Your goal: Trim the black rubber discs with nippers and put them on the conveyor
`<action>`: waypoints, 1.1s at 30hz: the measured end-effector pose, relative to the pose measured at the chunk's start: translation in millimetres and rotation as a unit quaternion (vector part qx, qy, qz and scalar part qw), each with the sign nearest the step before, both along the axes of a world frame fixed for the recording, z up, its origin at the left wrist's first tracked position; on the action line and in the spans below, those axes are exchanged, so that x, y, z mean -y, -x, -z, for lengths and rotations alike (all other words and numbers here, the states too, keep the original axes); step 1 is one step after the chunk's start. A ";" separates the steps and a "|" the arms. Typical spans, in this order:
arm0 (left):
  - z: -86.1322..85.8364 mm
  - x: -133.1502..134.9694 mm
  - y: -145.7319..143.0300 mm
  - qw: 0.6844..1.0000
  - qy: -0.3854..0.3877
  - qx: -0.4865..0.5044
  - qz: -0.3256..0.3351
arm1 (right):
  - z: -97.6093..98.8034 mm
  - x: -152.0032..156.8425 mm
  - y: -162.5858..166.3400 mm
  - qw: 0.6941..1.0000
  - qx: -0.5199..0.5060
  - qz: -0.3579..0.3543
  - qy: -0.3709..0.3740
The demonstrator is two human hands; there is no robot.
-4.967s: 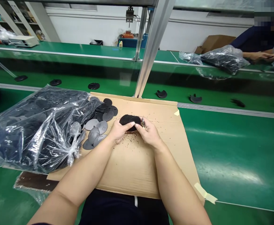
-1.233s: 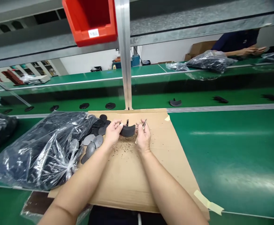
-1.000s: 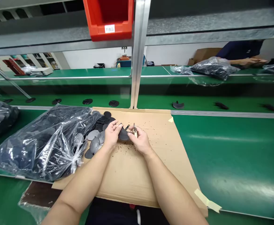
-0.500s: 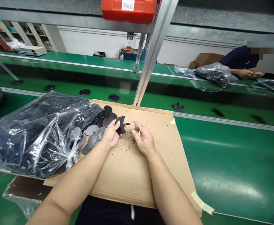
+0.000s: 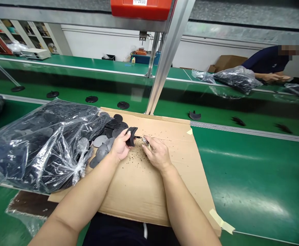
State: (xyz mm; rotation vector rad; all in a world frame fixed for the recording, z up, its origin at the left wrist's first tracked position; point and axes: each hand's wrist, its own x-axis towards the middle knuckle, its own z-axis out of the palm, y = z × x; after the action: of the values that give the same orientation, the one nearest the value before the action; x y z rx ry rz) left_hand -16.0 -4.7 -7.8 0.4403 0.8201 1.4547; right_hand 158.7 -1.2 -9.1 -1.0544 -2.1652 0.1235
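My left hand (image 5: 120, 147) grips a curved black plastic part (image 5: 131, 136) with a thin stem that points right. My right hand (image 5: 156, 151) is closed around small metal nippers (image 5: 144, 140), mostly hidden by the fingers. Their shiny tip is at the end of the stem; whether the jaws are closed on it is too small to tell. Beneath both hands lies a cardboard sheet (image 5: 136, 194) scattered with tiny black scraps (image 5: 136, 158). Flat black discs (image 5: 101, 152) are heaped just left of my left hand.
A clear plastic bag (image 5: 44, 143) full of black parts covers the left side. Behind the cardboard, black parts (image 5: 123, 105) sit spaced along a green belt (image 5: 165, 112). A metal post (image 5: 165, 61) rises ahead, near a red bin (image 5: 141, 8). A co-worker (image 5: 267, 63) is at the far right.
My right hand has moved slightly left, bringing the nippers to the stem's end. The left hand still holds the black part, turned a little. The camera view has shifted slightly.
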 end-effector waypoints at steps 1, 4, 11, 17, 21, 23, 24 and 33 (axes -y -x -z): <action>-0.1 -0.1 0.0 1.000 0.001 0.001 0.001 | 0.2 -0.1 -0.1 1.000 0.002 0.000 0.001; -0.5 -0.3 0.2 1.000 0.003 -0.003 0.001 | 1.1 -0.2 -0.3 1.000 0.002 0.005 0.009; -0.6 0.3 0.1 1.000 0.003 -0.008 0.007 | 2.0 -0.4 -0.3 1.000 0.012 0.002 0.016; -1.6 0.4 -1.7 1.000 0.011 -0.016 -0.017 | 3.9 -2.2 -2.2 0.998 0.053 0.023 0.005; -1.1 0.6 -2.9 0.999 0.024 -0.023 -0.027 | 6.4 -2.6 -3.0 0.996 0.076 0.039 0.007; -1.0 0.5 -3.0 0.999 0.023 -0.034 -0.029 | 6.8 -2.1 -2.2 0.996 0.077 0.046 0.026; -1.1 0.4 -2.9 0.999 0.021 -0.040 -0.030 | 6.8 -1.7 -1.4 0.995 0.070 0.048 0.043; -0.4 -1.4 -3.2 0.997 -0.012 -0.065 -0.034 | 12.4 -4.5 4.7 0.952 -0.186 -0.022 0.243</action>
State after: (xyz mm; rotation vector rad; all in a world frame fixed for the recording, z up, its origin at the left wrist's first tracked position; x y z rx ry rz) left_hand -12.8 -3.3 -7.4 0.5332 0.9304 1.5124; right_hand 154.0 3.2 -21.5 -1.1358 -1.8492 0.8458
